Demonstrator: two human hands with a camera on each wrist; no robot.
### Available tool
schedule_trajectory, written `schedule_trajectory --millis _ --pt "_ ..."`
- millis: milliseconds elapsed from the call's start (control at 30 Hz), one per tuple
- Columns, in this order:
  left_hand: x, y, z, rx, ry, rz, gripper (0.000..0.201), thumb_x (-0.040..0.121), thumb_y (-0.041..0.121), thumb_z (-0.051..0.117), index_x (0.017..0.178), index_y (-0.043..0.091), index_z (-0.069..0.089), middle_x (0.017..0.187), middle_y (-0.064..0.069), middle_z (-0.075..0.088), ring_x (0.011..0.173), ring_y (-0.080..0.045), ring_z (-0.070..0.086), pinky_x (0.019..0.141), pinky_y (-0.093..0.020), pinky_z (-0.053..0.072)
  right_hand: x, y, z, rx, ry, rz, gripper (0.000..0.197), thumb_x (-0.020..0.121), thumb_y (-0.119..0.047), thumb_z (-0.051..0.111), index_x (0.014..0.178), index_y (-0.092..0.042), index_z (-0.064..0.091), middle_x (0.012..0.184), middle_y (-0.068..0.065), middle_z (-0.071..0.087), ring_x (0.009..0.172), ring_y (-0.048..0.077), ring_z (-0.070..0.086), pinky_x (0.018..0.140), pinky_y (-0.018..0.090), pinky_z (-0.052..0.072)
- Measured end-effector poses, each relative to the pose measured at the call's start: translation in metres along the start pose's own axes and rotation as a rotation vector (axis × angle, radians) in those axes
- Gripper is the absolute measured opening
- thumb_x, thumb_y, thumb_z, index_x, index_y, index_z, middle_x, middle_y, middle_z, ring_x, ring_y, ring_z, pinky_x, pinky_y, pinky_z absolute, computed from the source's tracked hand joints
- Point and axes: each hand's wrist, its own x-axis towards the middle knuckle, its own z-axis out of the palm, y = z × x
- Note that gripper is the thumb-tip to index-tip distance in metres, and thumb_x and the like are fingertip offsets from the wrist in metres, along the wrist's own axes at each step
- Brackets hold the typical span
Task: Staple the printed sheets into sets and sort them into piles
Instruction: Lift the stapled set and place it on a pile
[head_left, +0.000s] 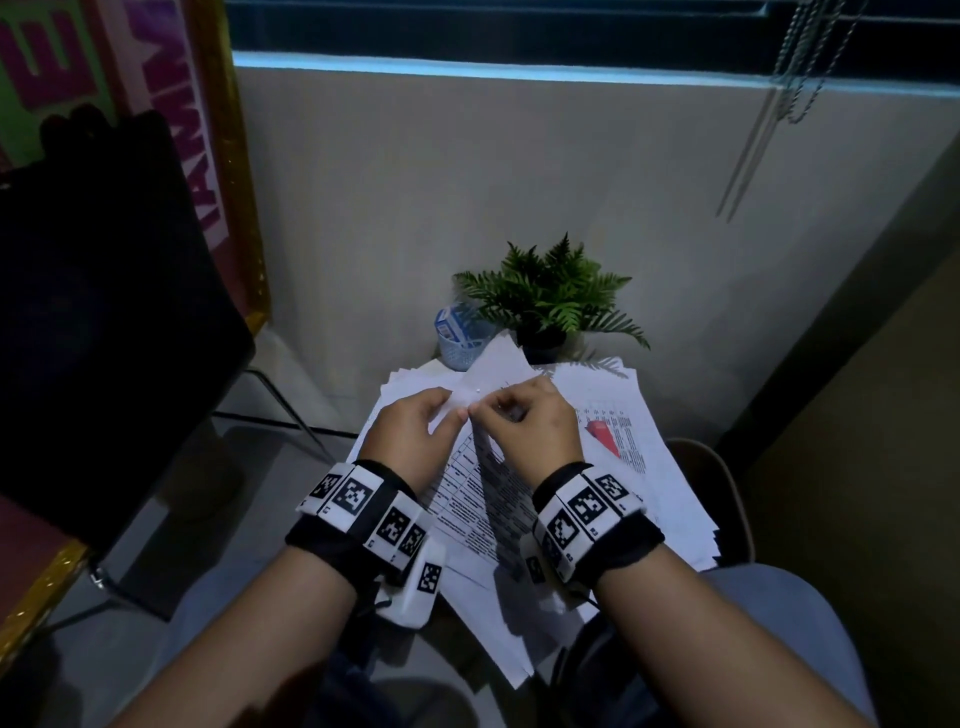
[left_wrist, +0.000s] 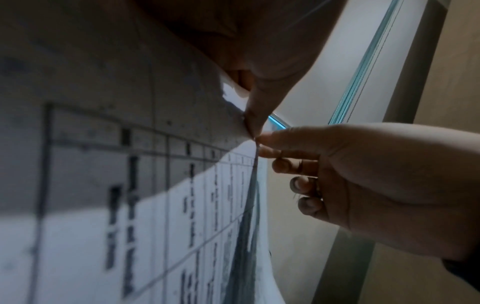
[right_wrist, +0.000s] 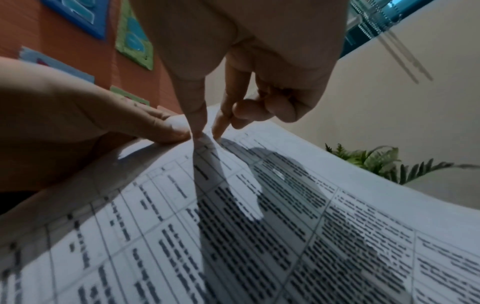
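Loose printed sheets (head_left: 613, 415) spread over table (head_left: 441, 364). Held set (head_left: 483, 483) raised above, long axis 6 to 12 o'clock. Top edge pinched by left hand (head_left: 410, 436) fingers (right_wrist: 171, 127) and right hand (head_left: 535, 431) fingers (left_wrist: 270, 142), tips touching. No stapler seen.

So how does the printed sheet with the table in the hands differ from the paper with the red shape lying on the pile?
The table-printed sheet is lifted and curved; the paper with the red shape lies flat on the pile. The first is pinched at its top corner by the left hand and right hand; the second is untouched. One shows only black grid text, the other adds red. Both are white printed paper.
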Motion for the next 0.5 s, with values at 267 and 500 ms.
schedule_trajectory --millis 267,500 --pt "0.003 -0.003 -0.005 -0.070 -0.030 0.019 0.021 0.090 0.022 0.059 0.106 0.011 0.067 0.105 -0.002 0.069 0.099 -0.016 0.061 0.083 -0.022 0.041 0.010 -0.008 -0.009 0.272 -0.239 0.239 0.003 0.079 -0.014 0.071 0.080 -0.011 0.073 0.068 -0.010 0.064 0.055 -0.003 0.051 0.053 0.010 0.040" --pt "0.007 -0.009 -0.009 -0.096 -0.080 0.020 0.025 0.090 0.020 0.060 0.111 0.008 0.065 0.109 0.001 0.067 0.102 -0.014 0.061 0.086 -0.021 0.042 0.018 -0.008 -0.008 0.193 -0.278 0.219 0.008 0.081 -0.015 0.067 0.073 -0.016 0.068 0.062 -0.008 0.060 0.046 -0.003 0.049 0.048 0.010 0.038"
